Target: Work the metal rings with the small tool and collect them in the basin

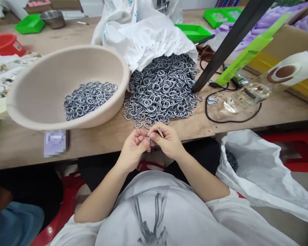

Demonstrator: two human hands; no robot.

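Observation:
Both hands meet at the table's front edge, close to the pile of grey rings (164, 92). My left hand (132, 148) pinches a small grey ring (149, 139), mostly hidden by the fingertips. Against it press the closed fingers of my right hand (169, 141), which also grips a thin, pointed tool (159, 131); its exact kind does not show. The pile spills out of a white sack (149, 34) lying on its side. Left of it, a large beige basin (23, 92) holds more of these rings.
A dark upright bar (228, 48) rises right of the pile, near a lime-green stick-like object (248, 54), a clear bottle (251, 94) and a black cable (236, 121). An open white sack (261, 171) stands low on the right. Another person's blue clothing (17, 222) shows at lower left.

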